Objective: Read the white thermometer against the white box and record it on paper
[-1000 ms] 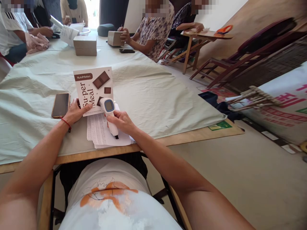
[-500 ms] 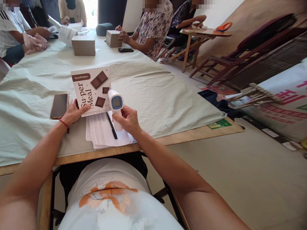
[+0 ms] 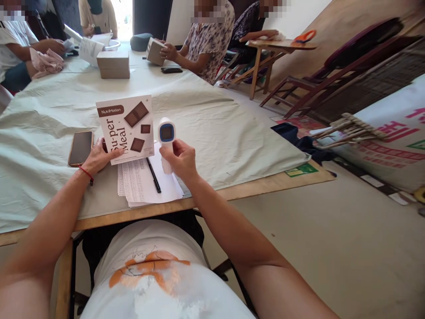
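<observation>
My left hand [image 3: 101, 156] grips the lower left corner of a white box [image 3: 128, 128] printed "NutriMotion Su-per Meal" with brown chocolate pieces; its thumb lies across the front. My right hand [image 3: 182, 160] is wrapped round the handle of a white infrared thermometer [image 3: 166, 144], whose blue-framed screen faces me. The thermometer stands upright just right of the box, with a gap between them. Beneath both lie printed sheets of paper [image 3: 133, 184] with a black pen [image 3: 153, 175] on top. Left of my left hand rests a smartphone [image 3: 81, 148], its screen dark.
A pale cloth [image 3: 212, 128] covers the table, wrinkled, with a wooden edge [image 3: 232, 192] in front. Farther back stand a cardboard box [image 3: 113, 65] and a dark phone [image 3: 171, 70]. Co-workers sit at the far side; one holds another cardboard box [image 3: 155, 52]. A folding chair [image 3: 308, 88] leans at right.
My right hand has moved the thermometer a little right and up, away from the box's edge. Its screen has gone darker. A co-worker's cardboard box has tilted.
</observation>
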`<state>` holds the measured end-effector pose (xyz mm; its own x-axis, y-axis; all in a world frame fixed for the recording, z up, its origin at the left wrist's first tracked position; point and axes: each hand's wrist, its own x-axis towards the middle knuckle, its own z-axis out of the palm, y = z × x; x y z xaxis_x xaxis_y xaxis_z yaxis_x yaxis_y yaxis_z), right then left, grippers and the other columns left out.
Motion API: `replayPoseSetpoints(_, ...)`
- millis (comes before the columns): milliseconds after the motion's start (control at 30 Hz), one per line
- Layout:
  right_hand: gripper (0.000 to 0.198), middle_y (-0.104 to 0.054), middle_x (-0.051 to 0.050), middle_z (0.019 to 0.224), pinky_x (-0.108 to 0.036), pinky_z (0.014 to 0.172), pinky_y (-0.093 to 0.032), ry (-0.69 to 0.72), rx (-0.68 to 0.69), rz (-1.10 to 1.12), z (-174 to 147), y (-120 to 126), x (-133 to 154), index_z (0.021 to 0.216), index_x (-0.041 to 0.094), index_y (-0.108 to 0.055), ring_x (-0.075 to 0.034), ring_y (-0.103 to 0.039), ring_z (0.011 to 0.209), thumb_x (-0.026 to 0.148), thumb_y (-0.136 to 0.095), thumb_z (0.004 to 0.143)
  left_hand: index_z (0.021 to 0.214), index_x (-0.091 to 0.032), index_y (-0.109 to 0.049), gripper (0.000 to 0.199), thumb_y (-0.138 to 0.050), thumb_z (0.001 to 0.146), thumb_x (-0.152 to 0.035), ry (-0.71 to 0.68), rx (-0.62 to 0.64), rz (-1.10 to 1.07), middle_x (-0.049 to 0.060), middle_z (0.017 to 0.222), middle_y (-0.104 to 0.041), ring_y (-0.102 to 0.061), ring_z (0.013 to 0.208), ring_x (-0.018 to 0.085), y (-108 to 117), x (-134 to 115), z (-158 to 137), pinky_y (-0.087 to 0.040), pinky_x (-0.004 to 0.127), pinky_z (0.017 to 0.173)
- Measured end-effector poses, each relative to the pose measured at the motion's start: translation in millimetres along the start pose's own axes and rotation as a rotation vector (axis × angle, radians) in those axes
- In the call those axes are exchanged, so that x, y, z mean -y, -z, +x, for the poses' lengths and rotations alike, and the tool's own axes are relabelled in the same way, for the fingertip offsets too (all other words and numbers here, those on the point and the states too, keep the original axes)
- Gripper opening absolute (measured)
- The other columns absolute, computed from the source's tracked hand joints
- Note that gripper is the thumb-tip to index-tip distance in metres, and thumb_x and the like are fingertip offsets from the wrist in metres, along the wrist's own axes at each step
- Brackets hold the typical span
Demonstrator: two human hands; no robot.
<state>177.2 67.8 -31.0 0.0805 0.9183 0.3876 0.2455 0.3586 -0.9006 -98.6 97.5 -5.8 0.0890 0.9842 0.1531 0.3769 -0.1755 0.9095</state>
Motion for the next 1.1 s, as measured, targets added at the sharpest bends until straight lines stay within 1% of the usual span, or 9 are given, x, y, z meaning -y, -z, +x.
replayPoseSetpoints(133, 0.048, -0.076, -0.012, 0.109, -0.041, 0.086, -0.055, -0.198, -0.055, -0.557, 14, 14, -10, 0.122, 0.018, -0.07, -0.029, -0.07, 0.099, 0.047, -0.069, 0.084, 0.112, -0.02, -0.062, 0.074, -0.099, 0.054, -0.048, -0.003, 0.028, 0.003, 0.012, 0.121, -0.076, -0.07, 0.12, 0.039, 5, -3, -2, -0.055, 0.057, 0.108)
replayPoseSetpoints(267, 0.042, -0.073, -0.02, 0.118, -0.048, 0.093, -0.052, -0.222, 0.016, -0.91, 15, 22, -19, 0.121, 0.017, -0.071, -0.035, -0.067, 0.109, 0.04, -0.069, 0.087, 0.11, -0.021, -0.063, 0.072, -0.1, 0.052, -0.046, -0.007, 0.024, -0.004, 0.011, 0.12, -0.076, -0.07, 0.119, 0.039, 7, -4, -1, -0.054, 0.059, 0.108)
replayPoseSetpoints(400, 0.022, -0.07, -0.022, 0.118, -0.052, 0.099, -0.049, 0.162, -0.039, -0.799, 8, 19, -17, 0.105, 0.017, -0.074, -0.036, -0.062, 0.114, 0.03, -0.063, 0.091, 0.109, -0.021, -0.063, 0.072, -0.099, 0.054, -0.051, -0.01, -0.003, 0.016, 0.013, 0.12, -0.076, -0.07, 0.117, 0.039, 5, -2, -1, -0.055, 0.06, 0.107)
replayPoseSetpoints(500, 0.016, -0.072, -0.01, 0.099, -0.041, 0.09, -0.053, 0.405, 0.259, -0.566, 0, 12, -11, 0.093, 0.023, -0.073, -0.024, -0.064, 0.094, 0.029, -0.059, 0.095, 0.11, -0.021, -0.063, 0.072, -0.098, 0.056, -0.052, -0.028, -0.037, 0.011, 0.013, 0.118, -0.077, -0.071, 0.116, 0.038, 3, -1, -2, -0.057, 0.058, 0.104)
replayPoseSetpoints(567, 0.018, -0.07, -0.006, 0.092, -0.034, 0.081, -0.052, 0.41, 0.482, -0.564, -4, 9, -9, 0.099, 0.023, -0.075, -0.019, -0.062, 0.082, 0.025, -0.058, 0.095, 0.111, -0.02, -0.062, 0.071, -0.097, 0.058, -0.052, -0.036, -0.075, 0.0, 0.013, 0.117, -0.077, -0.072, 0.115, 0.037, 1, 0, -2, -0.058, 0.056, 0.103)
replayPoseSetpoints(633, 0.034, -0.07, -0.008, 0.1, -0.031, 0.077, -0.05, 0.382, 0.576, -0.688, -6, 7, -10, 0.117, 0.023, -0.075, -0.017, -0.062, 0.081, 0.014, -0.053, 0.092, 0.111, -0.02, -0.06, 0.069, -0.096, 0.061, -0.051, -0.04, -0.117, -0.005, 0.014, 0.118, -0.076, -0.072, 0.115, 0.037, -1, 1, -1, -0.059, 0.055, 0.102)
replayPoseSetpoints(733, 0.055, -0.066, -0.012, 0.115, -0.03, 0.077, -0.049, 0.405, 0.62, -0.858, -6, 8, -11, 0.135, 0.025, -0.07, -0.018, -0.063, 0.089, 0.004, -0.044, 0.091, 0.112, -0.02, -0.059, 0.071, -0.096, 0.06, -0.05, -0.074, -0.167, -0.016, 0.014, 0.122, -0.073, -0.071, 0.117, 0.036, -5, 1, 1, -0.06, 0.051, 0.101)
replayPoseSetpoints(933, 0.063, -0.059, -0.013, 0.139, -0.029, 0.074, -0.048, 0.476, 0.664, -0.964, -8, 8, -6, 0.146, 0.032, -0.062, -0.02, -0.064, 0.1, 0.002, -0.04, 0.095, 0.112, -0.021, -0.058, 0.066, -0.091, 0.067, -0.056, -0.135, -0.199, -0.075, 0.013, 0.121, -0.073, -0.069, 0.119, 0.033, -7, 5, 6, -0.057, 0.05, 0.105)
replayPoseSetpoints(1100, 0.051, -0.067, -0.012, 0.122, -0.031, 0.079, -0.048, 0.544, 0.66, -0.963, -6, 7, -5, 0.133, 0.028, -0.07, -0.021, -0.063, 0.103, 0.004, -0.042, 0.098, 0.124, -0.026, -0.054, 0.071, -0.092, 0.068, -0.047, -0.121, -0.298, 0.037, 0.012, 0.134, -0.067, -0.061, 0.132, 0.037, -4, 20, 20, -0.053, 0.054, 0.112)
